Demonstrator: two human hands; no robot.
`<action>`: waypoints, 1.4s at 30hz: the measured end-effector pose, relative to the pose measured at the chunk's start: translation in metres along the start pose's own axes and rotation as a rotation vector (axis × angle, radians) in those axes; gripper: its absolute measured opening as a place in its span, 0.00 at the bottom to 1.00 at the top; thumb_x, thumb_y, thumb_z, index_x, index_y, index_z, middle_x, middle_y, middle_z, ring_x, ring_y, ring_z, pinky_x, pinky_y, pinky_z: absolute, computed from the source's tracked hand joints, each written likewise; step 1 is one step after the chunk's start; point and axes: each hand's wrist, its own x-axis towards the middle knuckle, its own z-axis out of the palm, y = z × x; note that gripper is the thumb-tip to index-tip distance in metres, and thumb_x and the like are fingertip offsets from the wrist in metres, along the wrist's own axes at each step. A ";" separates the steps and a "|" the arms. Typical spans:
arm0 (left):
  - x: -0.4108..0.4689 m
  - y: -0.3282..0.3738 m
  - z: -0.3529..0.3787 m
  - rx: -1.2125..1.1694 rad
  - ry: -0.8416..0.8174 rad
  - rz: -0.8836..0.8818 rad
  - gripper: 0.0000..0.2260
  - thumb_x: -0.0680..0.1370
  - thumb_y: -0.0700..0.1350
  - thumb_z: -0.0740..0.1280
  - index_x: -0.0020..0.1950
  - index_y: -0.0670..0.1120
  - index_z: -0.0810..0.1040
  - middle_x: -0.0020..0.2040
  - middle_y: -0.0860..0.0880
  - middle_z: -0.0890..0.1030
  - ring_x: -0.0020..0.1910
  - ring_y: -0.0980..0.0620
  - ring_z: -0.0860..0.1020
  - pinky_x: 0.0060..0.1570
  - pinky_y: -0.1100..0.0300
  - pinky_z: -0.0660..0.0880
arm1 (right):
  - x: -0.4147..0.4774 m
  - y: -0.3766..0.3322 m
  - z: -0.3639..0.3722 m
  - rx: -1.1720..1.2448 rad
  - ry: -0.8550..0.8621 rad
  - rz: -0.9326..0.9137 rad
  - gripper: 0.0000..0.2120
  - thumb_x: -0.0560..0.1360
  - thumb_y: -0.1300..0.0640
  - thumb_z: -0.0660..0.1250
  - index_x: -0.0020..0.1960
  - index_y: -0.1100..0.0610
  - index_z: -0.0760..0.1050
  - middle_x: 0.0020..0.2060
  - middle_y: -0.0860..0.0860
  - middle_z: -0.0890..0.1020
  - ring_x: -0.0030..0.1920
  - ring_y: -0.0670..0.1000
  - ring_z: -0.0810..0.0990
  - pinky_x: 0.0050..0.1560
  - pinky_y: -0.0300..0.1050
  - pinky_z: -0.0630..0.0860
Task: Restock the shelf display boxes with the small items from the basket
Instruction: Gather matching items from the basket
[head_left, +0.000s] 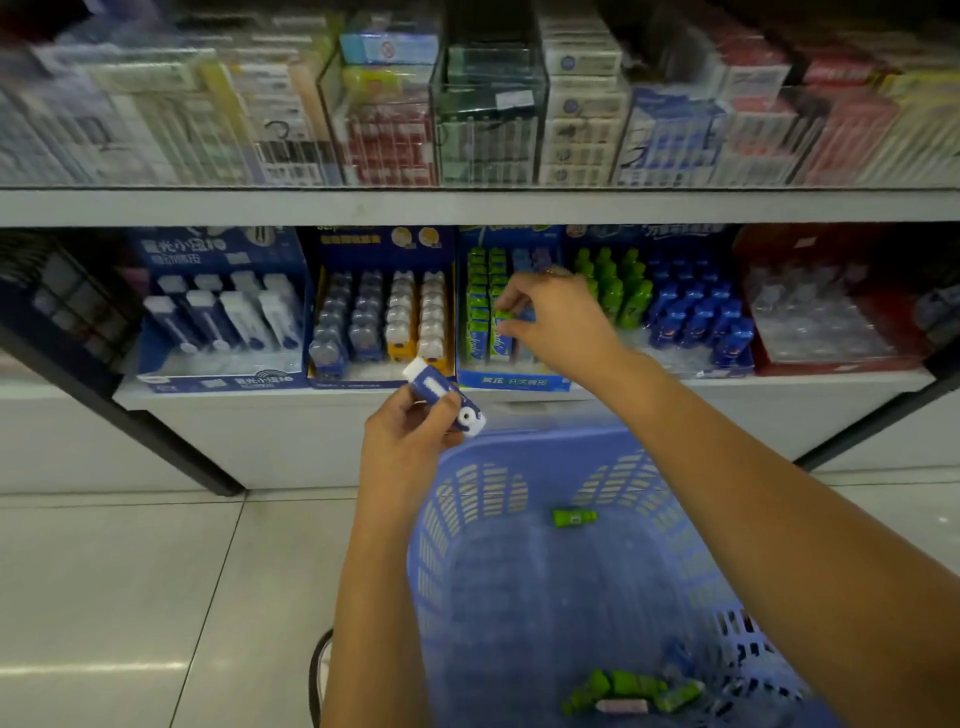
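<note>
**Two hands, two jobs at the lower shelf**

Right hand (556, 322) is up at the far middle, its fingers (511, 295) curled in a pinch round a small green-wrapped packet (501, 315), right at the green row of the blue cardboard display box (511, 383). It's held from above, I'd say so it can drop upright between its neighbours.

Left hand (410, 436) waits nearer, just in front of the white lower shelf (260, 400). Its fingers are wrapped round a small blue-and-white oblong block (449, 402), tilted with the white end up and left. That looks like the next piece, kept close to save a reach down.

Below, the blue slotted plastic basket (467, 499) sits on the floor under both arms, handy for grabbing. One green bottle-shaped item (574, 517) lies loose at its far end, and a small heap of green pieces (623, 688) lies near right. By that, there's more to shelve.
</note>
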 end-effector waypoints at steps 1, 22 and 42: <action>0.001 0.000 -0.002 -0.003 -0.005 -0.004 0.04 0.77 0.41 0.67 0.48 0.45 0.81 0.41 0.44 0.84 0.38 0.47 0.81 0.44 0.51 0.77 | 0.002 0.002 0.000 -0.018 0.009 0.005 0.09 0.72 0.55 0.72 0.51 0.55 0.78 0.46 0.50 0.83 0.54 0.52 0.76 0.60 0.53 0.70; 0.009 -0.008 -0.012 0.003 -0.153 0.007 0.06 0.79 0.44 0.64 0.51 0.53 0.78 0.42 0.49 0.84 0.41 0.50 0.83 0.40 0.62 0.80 | 0.004 0.001 0.002 -0.187 0.038 -0.079 0.10 0.73 0.52 0.69 0.53 0.53 0.76 0.45 0.50 0.82 0.56 0.54 0.73 0.55 0.45 0.59; 0.013 -0.008 -0.015 0.017 -0.193 -0.018 0.07 0.78 0.43 0.66 0.55 0.50 0.77 0.50 0.44 0.82 0.41 0.48 0.84 0.39 0.63 0.80 | 0.010 0.003 0.003 -0.006 -0.095 -0.006 0.09 0.70 0.56 0.73 0.50 0.56 0.79 0.46 0.50 0.83 0.51 0.52 0.78 0.61 0.53 0.70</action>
